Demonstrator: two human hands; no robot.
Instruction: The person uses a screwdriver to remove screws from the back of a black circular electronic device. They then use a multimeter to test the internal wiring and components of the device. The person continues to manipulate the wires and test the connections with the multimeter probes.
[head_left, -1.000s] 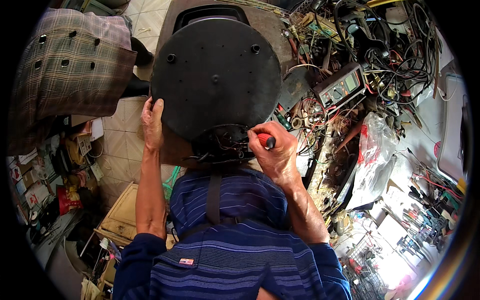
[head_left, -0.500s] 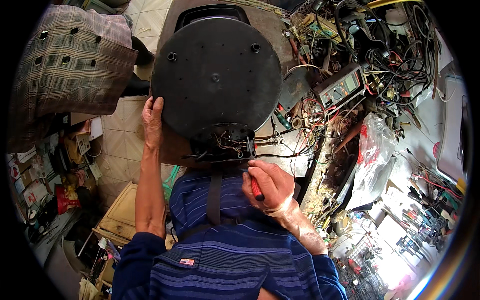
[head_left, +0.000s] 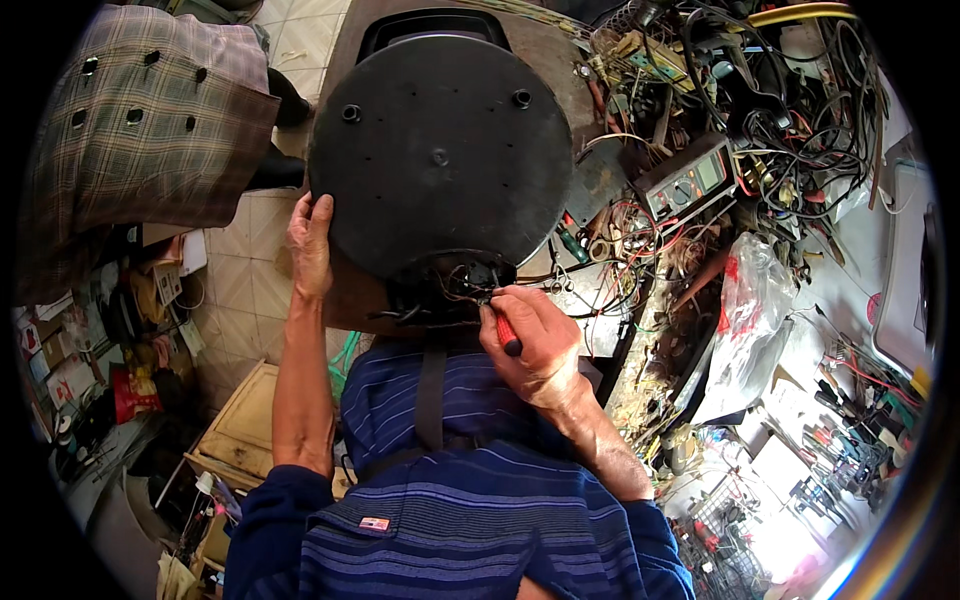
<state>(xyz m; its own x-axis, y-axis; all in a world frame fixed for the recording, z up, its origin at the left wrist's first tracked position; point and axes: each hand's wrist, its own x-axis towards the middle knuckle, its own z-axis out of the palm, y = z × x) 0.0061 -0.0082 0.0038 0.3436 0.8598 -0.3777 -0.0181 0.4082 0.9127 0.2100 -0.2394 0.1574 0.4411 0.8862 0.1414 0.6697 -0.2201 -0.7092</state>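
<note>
A round black appliance (head_left: 440, 190) lies bottom side up on the bench, with two small round feet and a handle loop at the far end. At its near edge an open compartment (head_left: 455, 280) shows loose thin wires. My left hand (head_left: 311, 245) grips the appliance's left rim, thumb on top; its other fingers are partly hidden. My right hand (head_left: 535, 345) is closed around a screwdriver (head_left: 508, 335) with a red and black handle. The screwdriver's tip points into the right side of the compartment, and the exact contact point is too small to make out.
A multimeter (head_left: 690, 180) with red and black leads stands right of the appliance. Beside it lie a green-handled tool (head_left: 573, 245), tangled cables (head_left: 800, 120) and a clear plastic bag (head_left: 745, 320). At left are a person's checked coat (head_left: 150, 130) and a wooden drawer (head_left: 240, 425).
My right hand has moved the screwdriver slightly away from me and left, into the compartment. The appliance appears a little further right in view; my left hand keeps its hold.
</note>
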